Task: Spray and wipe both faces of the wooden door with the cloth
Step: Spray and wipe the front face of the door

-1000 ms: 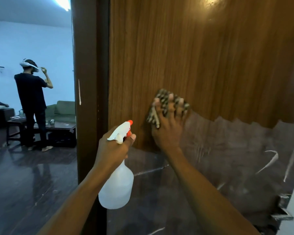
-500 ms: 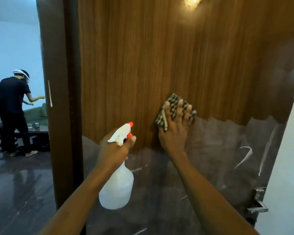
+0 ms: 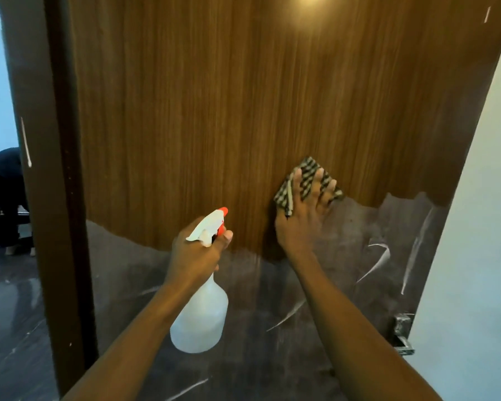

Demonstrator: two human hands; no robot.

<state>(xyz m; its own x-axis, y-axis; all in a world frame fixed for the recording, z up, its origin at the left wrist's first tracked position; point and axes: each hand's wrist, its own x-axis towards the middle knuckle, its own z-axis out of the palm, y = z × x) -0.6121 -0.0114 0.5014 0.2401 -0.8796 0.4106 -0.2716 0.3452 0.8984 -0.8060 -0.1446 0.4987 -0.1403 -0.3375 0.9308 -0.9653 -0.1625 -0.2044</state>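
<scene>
The wooden door (image 3: 229, 111) fills most of the view; its upper part is brown grain, its lower part is covered by a dull grey film with white streaks. My right hand (image 3: 301, 221) presses a folded checked cloth (image 3: 308, 180) flat against the door, fingers spread and straight, at the edge where wood meets film. My left hand (image 3: 197, 256) grips the neck of a white spray bottle (image 3: 200, 319) with an orange nozzle, held a little in front of the door and to the left of the cloth.
The dark door edge (image 3: 61, 198) runs down the left. Beyond it is a glossy dark floor and a person in black (image 3: 3, 192) bending over. A white wall (image 3: 475, 256) stands at the right, with a metal latch (image 3: 402, 334) at the door's lower right.
The view has swung to the right, so the door edge now sits further left. My right hand with the cloth has slid rightward across the door. The person beyond has bent down.
</scene>
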